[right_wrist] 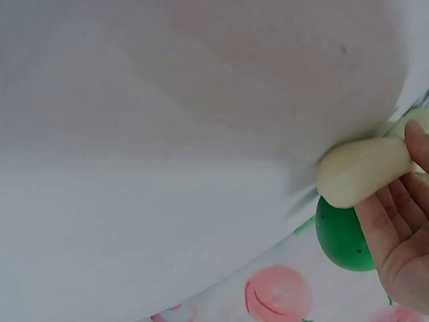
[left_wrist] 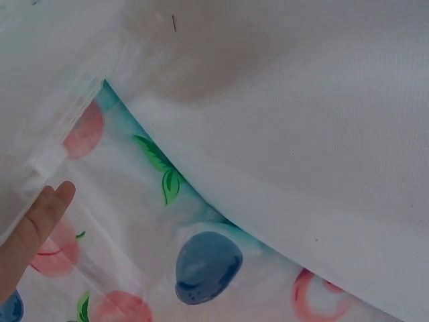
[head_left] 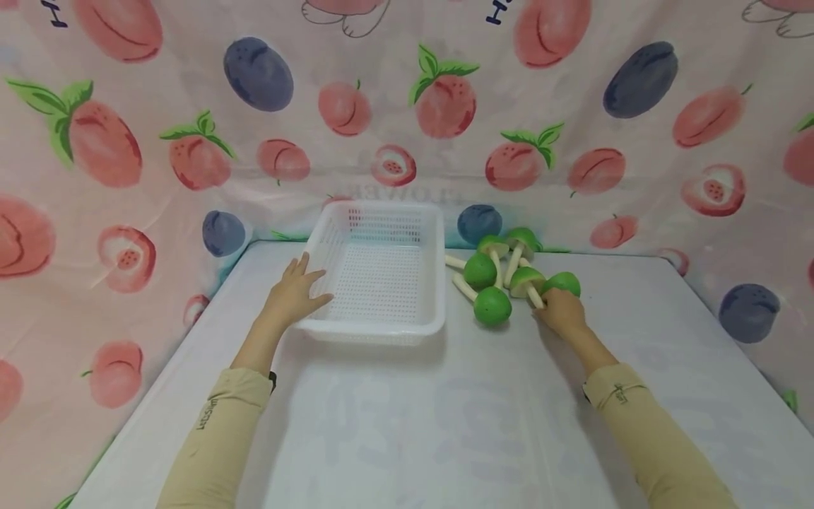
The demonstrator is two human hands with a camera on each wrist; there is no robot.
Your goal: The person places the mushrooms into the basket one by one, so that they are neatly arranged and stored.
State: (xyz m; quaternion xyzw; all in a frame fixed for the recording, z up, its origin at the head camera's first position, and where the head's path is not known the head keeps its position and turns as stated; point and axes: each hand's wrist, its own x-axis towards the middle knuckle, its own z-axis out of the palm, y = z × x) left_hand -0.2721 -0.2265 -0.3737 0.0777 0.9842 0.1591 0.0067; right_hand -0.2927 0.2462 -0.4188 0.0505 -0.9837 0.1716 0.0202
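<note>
A white plastic basket with perforated walls stands at the back of the table. My left hand rests at its left rim, fingers spread and thumb reaching over the inside; in the left wrist view the fingers lie along the basket's outer wall. Right of the basket is a cluster of toy mushrooms with green caps and cream stems. My right hand pinches the stem of one mushroom at the cluster's right side. In the right wrist view, thumb and fingers close about the cream stem, with a green cap behind.
Other mushrooms lie loosely together, among them one in front and one at the back. A white cloth covers the table. A fruit-printed curtain hangs close behind the basket and along both sides.
</note>
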